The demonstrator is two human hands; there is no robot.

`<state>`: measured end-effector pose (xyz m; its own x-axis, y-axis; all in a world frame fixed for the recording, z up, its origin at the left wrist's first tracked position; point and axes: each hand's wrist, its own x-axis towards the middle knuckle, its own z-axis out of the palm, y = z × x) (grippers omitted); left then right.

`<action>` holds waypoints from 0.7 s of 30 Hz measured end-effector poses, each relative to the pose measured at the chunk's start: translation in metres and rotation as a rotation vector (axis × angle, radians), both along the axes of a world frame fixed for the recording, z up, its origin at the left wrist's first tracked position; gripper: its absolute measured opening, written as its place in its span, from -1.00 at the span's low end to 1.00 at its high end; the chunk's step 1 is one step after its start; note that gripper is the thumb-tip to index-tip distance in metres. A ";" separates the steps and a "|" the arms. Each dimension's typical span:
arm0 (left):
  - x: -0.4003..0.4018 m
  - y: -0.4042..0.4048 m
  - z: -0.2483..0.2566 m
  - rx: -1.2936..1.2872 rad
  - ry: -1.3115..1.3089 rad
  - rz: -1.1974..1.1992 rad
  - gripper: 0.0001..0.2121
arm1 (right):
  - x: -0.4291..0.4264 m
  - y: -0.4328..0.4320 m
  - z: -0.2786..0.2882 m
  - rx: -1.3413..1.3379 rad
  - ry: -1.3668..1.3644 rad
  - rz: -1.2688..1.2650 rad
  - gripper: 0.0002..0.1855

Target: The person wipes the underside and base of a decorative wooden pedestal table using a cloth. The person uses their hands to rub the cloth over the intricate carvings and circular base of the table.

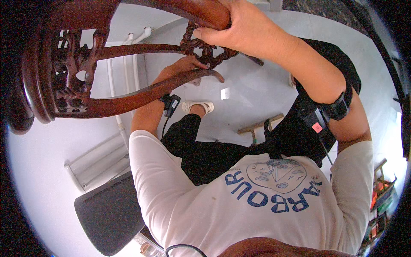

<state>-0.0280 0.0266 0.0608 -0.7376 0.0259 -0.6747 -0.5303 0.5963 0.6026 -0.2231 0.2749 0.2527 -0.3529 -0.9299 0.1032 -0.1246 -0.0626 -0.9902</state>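
A dark reddish-brown wooden furniture piece (pixel 120 107) with curved legs and openwork carving spans the upper left. My right hand (pixel 229 27) grips the rounded end of its thick upper member, thumb on the near side and fingers largely hidden behind the wood. Just below, my left hand (pixel 189 64) is at the carved fretwork (pixel 208 53) between the legs, its fingers closed at the lower edge of the carving. The end of a slender curved leg (pixel 216 74) projects below that hand. Part of the left hand is hidden by the wood.
White pipes (pixel 123 80) and a white radiator (pixel 99 160) run along the wall at left. A dark padded seat (pixel 107 213) is at lower left. Under me is a low wooden frame (pixel 261 123) on the pale floor. Colourful items (pixel 380 196) lie at the far right.
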 end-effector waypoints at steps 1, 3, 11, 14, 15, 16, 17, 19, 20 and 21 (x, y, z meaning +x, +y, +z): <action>0.001 -0.001 -0.005 -0.037 0.041 -0.006 -0.77 | 0.001 -0.001 0.000 0.019 0.029 -0.035 -0.67; 0.003 -0.002 -0.013 -0.105 0.108 -0.017 -0.77 | 0.000 0.000 0.001 0.036 0.034 -0.022 -0.66; 0.002 -0.006 -0.031 -0.210 0.202 0.018 -0.78 | 0.003 -0.008 -0.024 -0.139 0.223 -0.122 -0.60; 0.005 -0.006 -0.036 -0.222 0.218 0.051 -0.78 | 0.003 -0.009 -0.024 -0.131 0.246 -0.098 -0.60; 0.006 -0.006 -0.037 -0.219 0.225 0.062 -0.78 | 0.003 -0.008 -0.023 -0.107 0.255 -0.094 -0.58; 0.007 -0.005 -0.039 -0.209 0.227 0.074 -0.78 | 0.003 -0.007 -0.021 -0.082 0.263 -0.091 -0.57; 0.005 -0.005 -0.042 -0.196 0.227 0.088 -0.78 | 0.001 -0.003 -0.017 -0.078 0.266 -0.091 -0.57; 0.008 -0.006 -0.048 -0.192 0.248 0.126 -0.77 | -0.005 0.006 0.007 0.063 -0.006 0.030 -0.63; 0.012 -0.004 -0.051 -0.187 0.260 0.154 -0.77 | -0.005 0.005 0.003 0.062 -0.001 0.033 -0.63; 0.014 -0.003 -0.057 -0.188 0.277 0.191 -0.77 | -0.005 0.004 -0.004 0.010 0.021 0.005 -0.63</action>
